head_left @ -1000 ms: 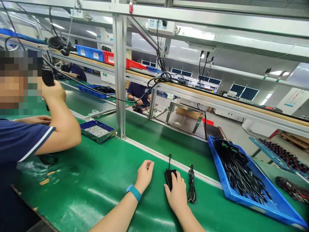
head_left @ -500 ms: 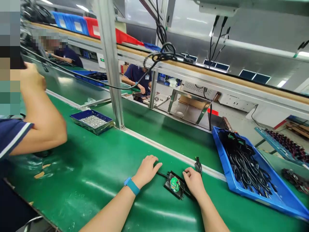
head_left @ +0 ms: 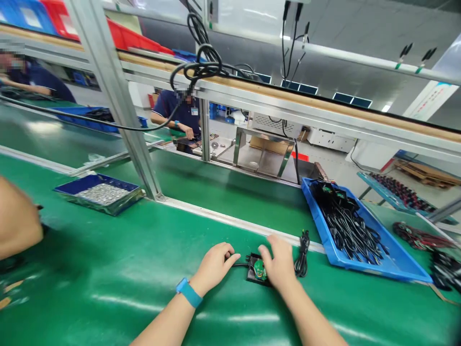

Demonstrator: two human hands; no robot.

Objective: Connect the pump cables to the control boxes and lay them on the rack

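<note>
On the green bench lies an open black plastic housing with a round green circuit board and thin wires inside. A short black cable runs out of its left side to my left hand, whose fingers are curled round it. My right hand is over the housing's right part and hides it; its thumb and fingers are apart, and whether they touch the housing I cannot tell. Just right of that hand, a bundled black cord rests on the bench.
A blue tray of black corded units stands at the right. At the left is a dark blue box of small metal parts, near a metal post. A co-worker's arm reaches in at the left edge. Another person sits across the bench.
The view has swung right. My left hand has closed on the cable; my right hand has moved left over the housing, with its fingers spreading. The cord bundle now shows fully.
</note>
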